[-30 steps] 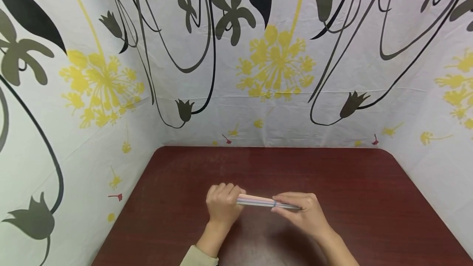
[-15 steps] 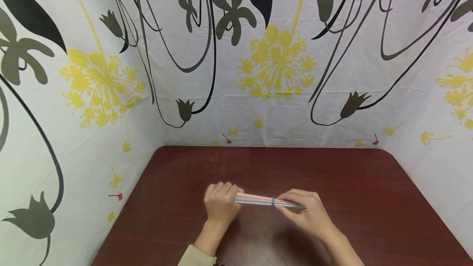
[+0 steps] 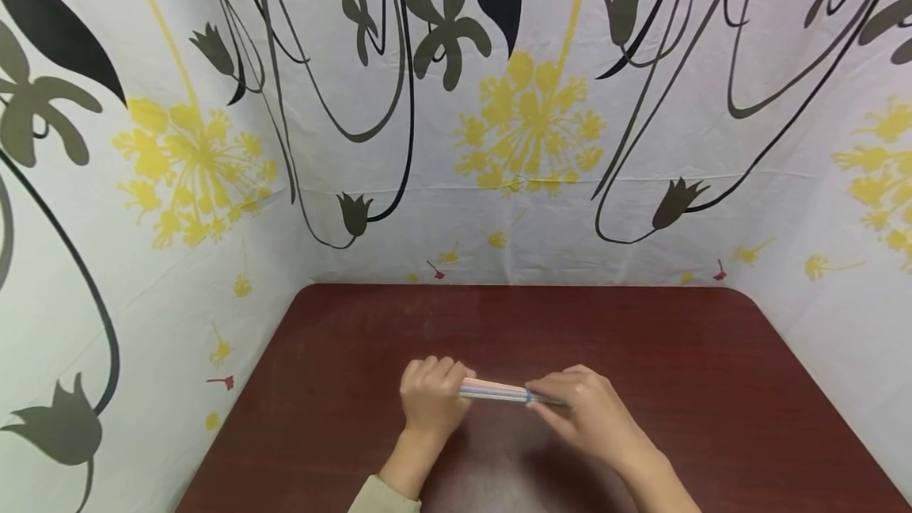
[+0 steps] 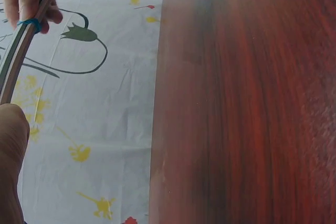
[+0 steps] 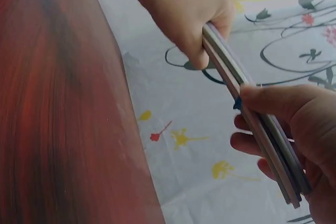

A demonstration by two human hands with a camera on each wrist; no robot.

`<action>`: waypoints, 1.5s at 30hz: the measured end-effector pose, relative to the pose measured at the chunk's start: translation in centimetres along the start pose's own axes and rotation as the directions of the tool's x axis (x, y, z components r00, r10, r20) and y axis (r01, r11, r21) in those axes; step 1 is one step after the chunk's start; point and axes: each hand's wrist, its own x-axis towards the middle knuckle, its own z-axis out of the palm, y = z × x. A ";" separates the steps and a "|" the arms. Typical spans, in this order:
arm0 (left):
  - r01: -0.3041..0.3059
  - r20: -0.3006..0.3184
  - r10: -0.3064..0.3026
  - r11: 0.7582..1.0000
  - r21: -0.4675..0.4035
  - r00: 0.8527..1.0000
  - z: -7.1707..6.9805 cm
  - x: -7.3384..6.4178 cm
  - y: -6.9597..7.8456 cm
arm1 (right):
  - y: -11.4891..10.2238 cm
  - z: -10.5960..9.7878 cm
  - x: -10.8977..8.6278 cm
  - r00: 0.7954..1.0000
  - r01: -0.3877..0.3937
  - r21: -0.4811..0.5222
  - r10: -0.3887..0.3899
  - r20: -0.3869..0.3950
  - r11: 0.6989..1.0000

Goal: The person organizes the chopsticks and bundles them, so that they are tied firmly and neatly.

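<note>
Overhead: both hands hold straw bundle (image 3: 507, 393) above counter (image 3: 712, 370) | L hand (image 3: 430, 396) grip wraps one end | R hand (image 3: 587, 414) pinches other | R-wrist cam only: bundle's cut ends, blue band (image 5: 238, 103) by thumb.

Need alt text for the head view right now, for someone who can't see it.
Two hands hold a slim bundle of pastel plastic straws level above a dark red wooden table: the left hand grips one end, the right hand pinches near a blue rubber band. Floral-printed white fabric walls the table.
</note>
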 end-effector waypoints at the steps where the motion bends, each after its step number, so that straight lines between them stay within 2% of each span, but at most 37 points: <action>1: 0.001 -0.002 -0.001 1.000 0.001 1.000 0.0 0.0 0.0 | -0.2 0.0 0.1 1.000 0.003 -0.015 -0.003 0.001 1.000; 9: 0.004 -0.004 -0.004 1.000 -0.006 1.000 0.0 -0.1 0.2 | -1.5 0.6 0.7 0.999 -0.029 -0.123 0.033 0.025 0.992; 14: -0.002 0.025 0.002 1.000 -0.014 1.000 0.0 -0.2 0.5 | -2.4 1.3 0.9 0.997 -0.061 -0.166 0.067 0.033 0.984; 18: -0.015 0.042 0.015 1.000 -0.010 0.999 -0.2 -0.3 0.5 | -2.8 1.5 0.8 0.992 -0.103 -0.158 0.113 0.054 0.982; 23: -0.006 0.031 0.006 1.000 -0.007 0.999 -0.3 -0.1 -0.1 | -2.5 0.8 0.4 0.989 -0.147 -0.085 0.149 0.020 0.985; 27: 0.009 0.036 -0.009 1.000 0.001 0.999 -0.5 0.0 -0.5 | -2.1 0.3 0.5 0.992 -0.123 0.006 0.122 0.016 0.992; 31: 0.002 0.029 -0.002 1.000 0.005 1.000 -0.6 0.1 -0.6 | -2.0 0.2 0.5 0.994 -0.110 0.030 0.110 0.028 0.993; 36: -0.007 0.012 0.007 1.000 0.001 1.000 -0.5 0.3 -0.3 | -2.4 0.4 0.6 0.994 -0.112 -0.048 0.112 -0.003 0.993; 42: 0.004 -0.010 -0.004 1.000 0.008 1.000 -0.6 0.6 -0.1 | -2.7 0.8 0.9 0.997 -0.050 -0.123 0.042 -0.069 0.991; 45: -0.005 -0.005 0.005 1.000 0.007 1.000 -0.6 0.7 0.1 | -2.9 1.2 1.1 0.997 -0.039 -0.151 0.028 -0.076 0.988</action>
